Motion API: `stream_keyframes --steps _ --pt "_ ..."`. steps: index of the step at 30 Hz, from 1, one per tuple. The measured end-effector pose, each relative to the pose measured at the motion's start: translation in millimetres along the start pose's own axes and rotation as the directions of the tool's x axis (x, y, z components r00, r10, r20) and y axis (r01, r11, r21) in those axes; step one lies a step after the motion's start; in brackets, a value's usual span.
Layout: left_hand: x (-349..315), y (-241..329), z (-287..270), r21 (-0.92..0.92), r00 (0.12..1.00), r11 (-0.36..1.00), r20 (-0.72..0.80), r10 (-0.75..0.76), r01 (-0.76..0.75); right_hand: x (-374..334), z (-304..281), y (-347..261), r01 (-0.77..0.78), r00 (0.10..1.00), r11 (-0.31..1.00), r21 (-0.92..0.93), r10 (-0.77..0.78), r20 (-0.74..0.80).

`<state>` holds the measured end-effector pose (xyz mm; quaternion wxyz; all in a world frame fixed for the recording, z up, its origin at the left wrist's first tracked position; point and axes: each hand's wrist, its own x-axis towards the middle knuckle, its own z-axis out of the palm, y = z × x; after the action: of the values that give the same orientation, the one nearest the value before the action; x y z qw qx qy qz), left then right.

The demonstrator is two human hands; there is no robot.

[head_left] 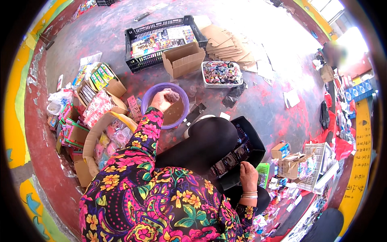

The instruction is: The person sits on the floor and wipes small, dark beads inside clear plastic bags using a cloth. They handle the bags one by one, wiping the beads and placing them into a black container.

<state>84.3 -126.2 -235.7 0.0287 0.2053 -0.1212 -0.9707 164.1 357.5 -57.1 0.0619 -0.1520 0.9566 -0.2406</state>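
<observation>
Cloth (173,96) is bunched in the closed fingers of the left hand (161,101), brown water (174,114) in the basin (186,101) beneath them, and might drip on the carton (185,64) beyond if swung wide, while I cannot tell whether the right hand (248,176) grips anything

This place is looking like a small-goods shop or stockroom: packed cardboard boxes (116,88) are standing on the left, a white basket (222,85) is holding trinkets (221,73) on the stained floor (258,103), and flattened cardboard (238,51) is lying near a black crate (146,62).
</observation>
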Motion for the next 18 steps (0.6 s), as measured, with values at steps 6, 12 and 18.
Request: stream_keyframes --steps 6,12,18 --pt "-4.6 -10.5 40.8 -0.037 0.965 0.992 -0.24 0.107 -0.12 -2.8 -1.8 0.2 -0.021 1.0 1.0 -0.01 0.021 -0.006" --pt "-8.9 -8.9 24.6 -0.082 0.894 0.958 -0.389 0.222 -0.273 -3.9 0.3 3.9 0.004 1.0 0.999 -0.035 -0.004 -0.01" --pt "-5.5 -5.5 66.4 -0.294 0.902 0.89 -0.365 0.232 -0.348 -2.6 -1.0 0.2 -0.034 0.999 0.999 -0.02 0.034 0.005"
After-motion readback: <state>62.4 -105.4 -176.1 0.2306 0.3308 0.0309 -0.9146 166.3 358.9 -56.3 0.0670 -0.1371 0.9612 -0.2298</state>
